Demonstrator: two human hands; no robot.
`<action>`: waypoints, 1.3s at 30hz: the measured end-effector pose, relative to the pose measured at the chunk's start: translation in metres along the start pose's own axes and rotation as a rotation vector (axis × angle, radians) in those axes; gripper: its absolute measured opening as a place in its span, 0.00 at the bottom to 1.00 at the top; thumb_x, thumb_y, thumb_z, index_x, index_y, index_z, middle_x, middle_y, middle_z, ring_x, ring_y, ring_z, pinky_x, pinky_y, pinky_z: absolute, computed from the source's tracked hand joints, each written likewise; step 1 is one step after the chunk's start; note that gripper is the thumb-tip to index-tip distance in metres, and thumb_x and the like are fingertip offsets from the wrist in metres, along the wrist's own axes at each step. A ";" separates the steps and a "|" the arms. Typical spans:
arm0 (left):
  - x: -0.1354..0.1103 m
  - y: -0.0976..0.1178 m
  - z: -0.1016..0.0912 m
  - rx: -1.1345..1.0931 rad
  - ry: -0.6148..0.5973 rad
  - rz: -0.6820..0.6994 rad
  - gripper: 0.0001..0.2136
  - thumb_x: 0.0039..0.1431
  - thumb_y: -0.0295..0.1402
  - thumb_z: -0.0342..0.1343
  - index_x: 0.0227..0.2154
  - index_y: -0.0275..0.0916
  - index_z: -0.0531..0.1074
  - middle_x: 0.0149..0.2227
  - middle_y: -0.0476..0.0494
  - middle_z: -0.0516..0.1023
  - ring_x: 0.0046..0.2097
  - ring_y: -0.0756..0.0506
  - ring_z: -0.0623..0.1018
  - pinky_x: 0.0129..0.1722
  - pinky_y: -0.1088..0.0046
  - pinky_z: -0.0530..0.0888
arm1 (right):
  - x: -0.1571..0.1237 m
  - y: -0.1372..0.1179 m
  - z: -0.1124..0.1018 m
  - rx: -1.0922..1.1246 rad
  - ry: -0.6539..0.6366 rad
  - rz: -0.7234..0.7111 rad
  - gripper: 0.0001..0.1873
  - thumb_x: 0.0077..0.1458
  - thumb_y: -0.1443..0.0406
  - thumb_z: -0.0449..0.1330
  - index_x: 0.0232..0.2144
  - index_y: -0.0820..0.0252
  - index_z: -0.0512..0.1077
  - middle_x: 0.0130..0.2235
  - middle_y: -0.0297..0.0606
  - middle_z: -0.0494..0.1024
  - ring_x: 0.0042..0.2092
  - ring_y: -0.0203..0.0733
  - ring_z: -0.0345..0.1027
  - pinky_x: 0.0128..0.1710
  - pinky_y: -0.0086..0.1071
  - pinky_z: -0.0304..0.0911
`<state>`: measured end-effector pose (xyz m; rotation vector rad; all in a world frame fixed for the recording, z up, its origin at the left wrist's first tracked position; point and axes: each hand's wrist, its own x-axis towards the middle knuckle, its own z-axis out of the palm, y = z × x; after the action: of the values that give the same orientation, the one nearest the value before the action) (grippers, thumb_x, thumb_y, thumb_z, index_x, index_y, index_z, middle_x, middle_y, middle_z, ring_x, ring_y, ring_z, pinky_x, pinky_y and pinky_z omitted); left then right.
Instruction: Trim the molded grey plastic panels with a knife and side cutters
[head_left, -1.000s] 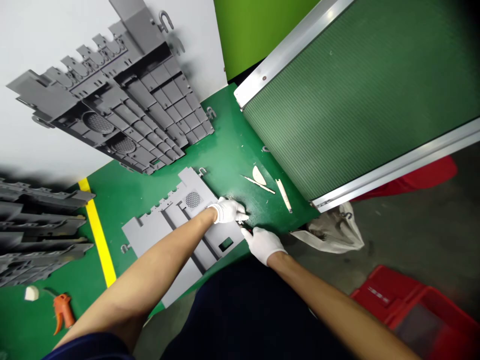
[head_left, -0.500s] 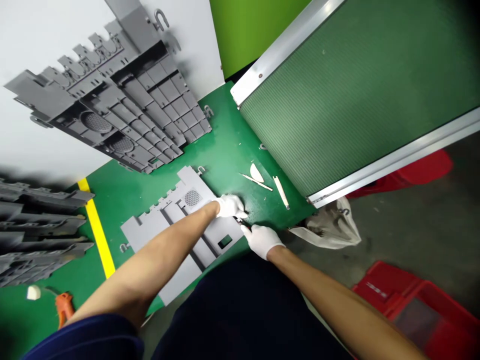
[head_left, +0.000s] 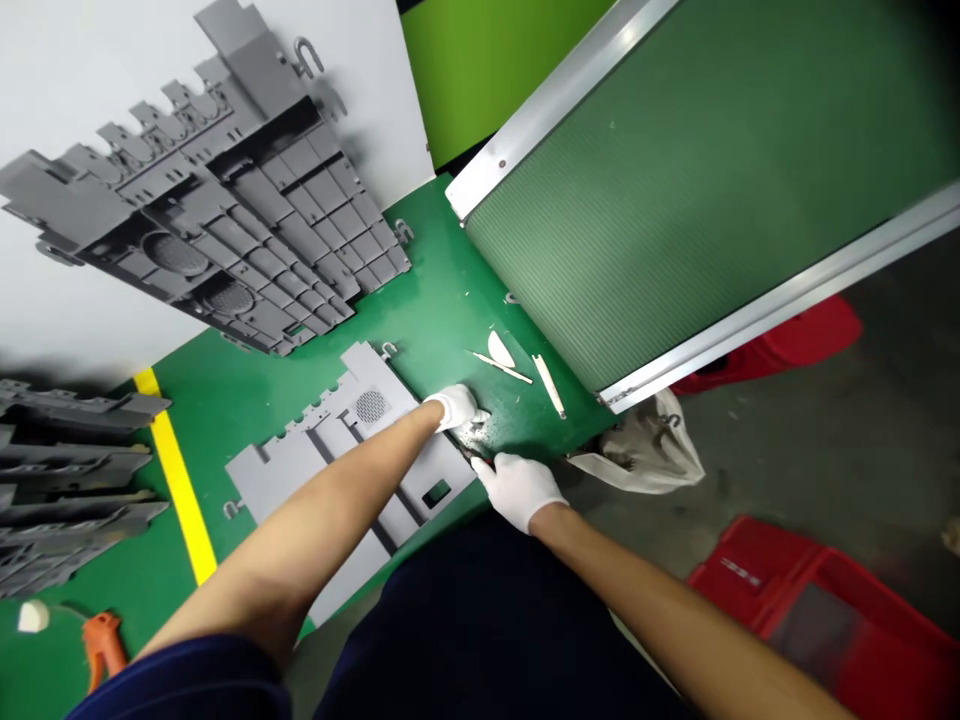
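A light grey plastic panel point(head_left: 300, 490) with a round grille and a rectangular hole lies flat on the green table point(head_left: 442, 265). My left hand point(head_left: 457, 406), in a white glove, is at the panel's right edge with its fingers curled together; whatever is in them, if anything, is hidden. Below it my right hand point(head_left: 517, 488), also gloved, closes round a small tool point(head_left: 480, 461) with a dark tip and a bit of red on its handle. That tip is at the panel's right edge, near the corner. Light specks lie on the table beside it.
Against the white wall leans a large grey panel point(head_left: 255, 235), ribbed side out. More grey panels point(head_left: 67, 490) stand at left beyond yellow tape point(head_left: 180, 480). White strips point(head_left: 550, 386) lie right, near a green conveyor point(head_left: 675, 200). A cloth bag point(head_left: 649, 450) and red bins point(head_left: 810, 610) are lower.
The view has shifted slightly. My left hand has drawn up and away from the tool in my right hand, so a gap now shows between the hands. The panel stays on the table.
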<state>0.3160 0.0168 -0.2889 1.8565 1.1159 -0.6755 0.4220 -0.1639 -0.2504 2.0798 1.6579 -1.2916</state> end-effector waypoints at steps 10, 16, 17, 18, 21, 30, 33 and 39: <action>-0.023 0.134 0.084 -0.615 -0.232 0.239 0.21 0.58 0.50 0.59 0.37 0.34 0.79 0.34 0.38 0.83 0.33 0.45 0.80 0.34 0.71 0.75 | -0.024 0.065 0.053 0.865 -0.108 0.520 0.30 0.67 0.46 0.36 0.32 0.57 0.68 0.27 0.40 0.77 0.24 0.39 0.71 0.25 0.31 0.66; -0.006 0.094 0.028 -0.233 0.321 0.309 0.20 0.64 0.47 0.52 0.51 0.40 0.75 0.54 0.37 0.79 0.54 0.41 0.77 0.57 0.66 0.71 | -0.013 0.073 0.056 1.062 -0.018 0.524 0.34 0.62 0.37 0.37 0.28 0.56 0.65 0.22 0.33 0.70 0.18 0.35 0.64 0.16 0.27 0.59; -0.009 0.062 0.003 -0.117 0.549 0.195 0.20 0.66 0.47 0.50 0.52 0.41 0.75 0.56 0.38 0.77 0.57 0.40 0.75 0.59 0.62 0.68 | -0.013 0.074 0.055 1.075 -0.007 0.506 0.35 0.61 0.36 0.38 0.27 0.56 0.65 0.22 0.33 0.70 0.18 0.36 0.64 0.15 0.27 0.59; -0.013 0.027 -0.023 0.013 0.764 0.006 0.21 0.66 0.48 0.49 0.52 0.41 0.74 0.57 0.37 0.76 0.59 0.37 0.73 0.60 0.57 0.67 | -0.013 0.074 0.054 1.078 0.002 0.488 0.35 0.60 0.35 0.39 0.27 0.56 0.65 0.22 0.33 0.70 0.19 0.36 0.65 0.15 0.28 0.59; -0.026 -0.070 -0.083 0.153 0.915 -0.570 0.28 0.62 0.57 0.48 0.54 0.40 0.69 0.62 0.32 0.71 0.61 0.32 0.70 0.57 0.48 0.65 | -0.016 0.071 0.044 1.038 0.011 0.410 0.35 0.60 0.35 0.40 0.28 0.56 0.67 0.23 0.35 0.72 0.22 0.38 0.68 0.19 0.30 0.63; -0.049 -0.119 -0.065 0.068 0.634 -0.271 0.28 0.67 0.54 0.35 0.30 0.41 0.73 0.35 0.37 0.79 0.42 0.40 0.77 0.45 0.68 0.69 | 0.035 -0.012 -0.014 0.437 0.017 0.016 0.40 0.64 0.39 0.34 0.35 0.58 0.76 0.40 0.51 0.83 0.46 0.54 0.77 0.46 0.40 0.67; -0.050 -0.125 -0.061 0.003 0.621 -0.258 0.30 0.69 0.52 0.29 0.25 0.41 0.69 0.32 0.38 0.77 0.39 0.41 0.76 0.44 0.68 0.70 | 0.070 -0.060 -0.023 0.331 -0.026 -0.031 0.43 0.64 0.39 0.33 0.42 0.62 0.77 0.45 0.56 0.82 0.49 0.57 0.76 0.49 0.43 0.67; -0.055 -0.137 -0.056 -0.080 0.680 -0.157 0.29 0.70 0.51 0.30 0.24 0.40 0.68 0.32 0.41 0.75 0.38 0.43 0.73 0.44 0.69 0.69 | 0.113 -0.114 -0.022 0.222 -0.013 -0.001 0.42 0.65 0.42 0.36 0.43 0.67 0.77 0.44 0.60 0.81 0.48 0.58 0.77 0.49 0.45 0.67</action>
<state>0.1705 0.0750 -0.2711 1.9950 1.7014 -0.0581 0.3344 -0.0305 -0.2770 2.1850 1.5734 -1.5500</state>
